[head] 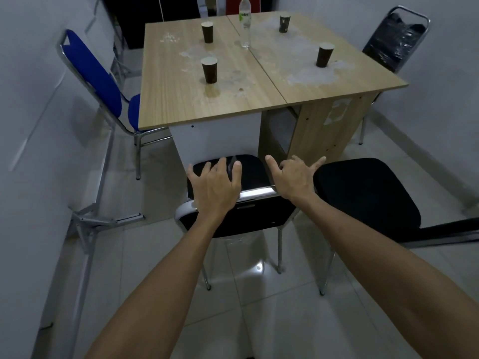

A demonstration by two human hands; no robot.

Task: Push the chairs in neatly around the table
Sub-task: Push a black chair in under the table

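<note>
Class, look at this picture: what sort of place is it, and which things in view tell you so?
Probably a small meeting or break room: two wooden tables pushed together, metal-framed chairs such as the blue chair around them, and paper cups plus a water bottle on top.

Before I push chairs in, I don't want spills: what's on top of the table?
On the table: four dark paper cups, one clear bottle, and whitish smears. Whether the cups hold anything cannot be seen.
</note>
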